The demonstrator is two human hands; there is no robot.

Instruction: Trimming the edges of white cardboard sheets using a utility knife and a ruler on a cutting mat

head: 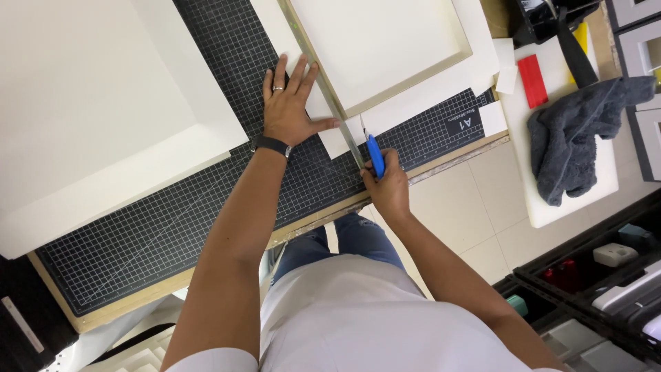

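Black mat [172,227] with white grid; blue knife [375,157]; white boards [89,117]; grey towel [575,141]; red block [531,81]; black wristband [272,145]; blue jeans [348,244].

We see the cutting mat [172,227] on the table, ruler [330,103] on it, frame [385,48] right of ruler, towel [578,138] far right.

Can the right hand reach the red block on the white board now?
Probably not at once: the right hand grips a blue knife, and the red block lies farther right, beside the grey cloth. Nothing blocks the path.
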